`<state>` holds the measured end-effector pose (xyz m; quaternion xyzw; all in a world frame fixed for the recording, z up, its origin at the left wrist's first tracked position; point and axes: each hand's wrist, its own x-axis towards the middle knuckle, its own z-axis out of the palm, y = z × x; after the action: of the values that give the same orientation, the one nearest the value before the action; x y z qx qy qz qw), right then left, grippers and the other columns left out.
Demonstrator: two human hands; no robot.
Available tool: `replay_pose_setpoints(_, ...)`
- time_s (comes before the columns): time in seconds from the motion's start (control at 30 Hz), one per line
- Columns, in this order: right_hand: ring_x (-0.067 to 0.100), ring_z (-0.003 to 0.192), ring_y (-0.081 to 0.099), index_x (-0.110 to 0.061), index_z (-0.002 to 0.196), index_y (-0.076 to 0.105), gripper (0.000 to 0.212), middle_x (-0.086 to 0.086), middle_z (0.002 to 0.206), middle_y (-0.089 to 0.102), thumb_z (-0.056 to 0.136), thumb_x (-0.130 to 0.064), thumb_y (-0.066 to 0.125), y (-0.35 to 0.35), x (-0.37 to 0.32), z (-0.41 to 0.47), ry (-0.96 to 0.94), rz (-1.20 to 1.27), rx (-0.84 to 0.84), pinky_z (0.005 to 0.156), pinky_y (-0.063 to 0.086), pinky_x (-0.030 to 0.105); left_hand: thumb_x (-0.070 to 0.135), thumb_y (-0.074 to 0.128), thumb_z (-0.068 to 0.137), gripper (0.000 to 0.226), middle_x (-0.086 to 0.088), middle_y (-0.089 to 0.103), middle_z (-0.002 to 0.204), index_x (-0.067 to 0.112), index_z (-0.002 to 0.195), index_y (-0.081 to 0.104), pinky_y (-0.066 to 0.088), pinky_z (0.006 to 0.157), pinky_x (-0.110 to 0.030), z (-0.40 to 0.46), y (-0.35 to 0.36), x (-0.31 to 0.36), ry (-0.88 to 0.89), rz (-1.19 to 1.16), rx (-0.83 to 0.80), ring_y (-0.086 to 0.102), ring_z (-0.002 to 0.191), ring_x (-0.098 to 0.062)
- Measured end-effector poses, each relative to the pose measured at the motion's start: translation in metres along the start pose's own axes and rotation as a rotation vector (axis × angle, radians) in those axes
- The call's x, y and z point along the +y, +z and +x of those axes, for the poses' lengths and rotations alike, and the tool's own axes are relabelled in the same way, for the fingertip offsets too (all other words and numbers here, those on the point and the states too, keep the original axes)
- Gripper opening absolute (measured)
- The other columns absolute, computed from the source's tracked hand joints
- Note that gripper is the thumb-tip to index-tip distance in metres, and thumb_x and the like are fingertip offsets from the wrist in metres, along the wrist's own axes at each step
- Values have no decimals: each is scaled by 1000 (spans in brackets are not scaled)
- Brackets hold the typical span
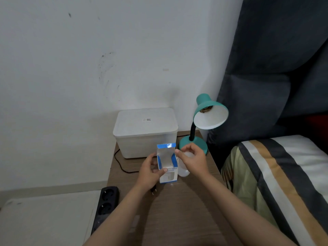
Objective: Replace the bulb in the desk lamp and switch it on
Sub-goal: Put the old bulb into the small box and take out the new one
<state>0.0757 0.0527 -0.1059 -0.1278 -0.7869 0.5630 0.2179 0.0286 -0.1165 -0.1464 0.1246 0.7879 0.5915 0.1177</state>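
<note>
A teal desk lamp [204, 110] stands at the table's back right, its white-lined shade tilted toward me; the socket inside shows with no bulb in it. My left hand [150, 173] grips a blue and white bulb box [167, 167], held upright with its top flap open and its inside looking empty. My right hand [192, 157] is just right of the box's opening, fingers closed around a white bulb [189, 154]. A second white bulb [183, 172] lies on the table under my right hand, against the box.
A white lidded container [145, 128] stands behind the box. The lamp's black cord [120, 165] runs along the wooden table [186, 210], with its plug [154, 190] under my left wrist. A black power strip [106, 205] lies left of the table. A striped bed [284, 174] is on the right.
</note>
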Motion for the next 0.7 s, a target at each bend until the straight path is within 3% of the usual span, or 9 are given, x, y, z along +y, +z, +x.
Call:
replay_pose_setpoints(0.07,5,80,57,-24,87,63,17,-10,84,62,76,-30,75,-1,2,-2,-1,-60,18,65,42,17,12,74,77,66,7,54,107,24,131,39,55,64,-20,-1,1,0,-9,0,26,57,90,-4)
replay_pose_setpoints(0.23,3,89,58,-30,115,63,38,-16,93,63,78,-39,70,-4,10,-6,-65,-303,-148,72,46,16,13,76,75,71,0,55,115,21,135,39,58,75,-34,-3,3,-2,-12,-2,71,64,95,-17)
replay_pose_setpoints(0.43,8,96,59,-25,106,69,27,-7,104,68,82,-35,66,7,16,-12,-144,-501,-105,77,47,22,8,74,76,53,2,60,110,20,122,52,53,62,-13,-8,4,0,71,49,122,65,82,-4)
replay_pose_setpoints(0.7,11,97,58,-23,107,69,28,-6,105,68,81,-34,65,13,26,-19,-153,-519,-86,77,48,24,19,75,76,33,3,63,113,23,106,62,54,67,-17,-10,5,0,128,235,145,57,79,10)
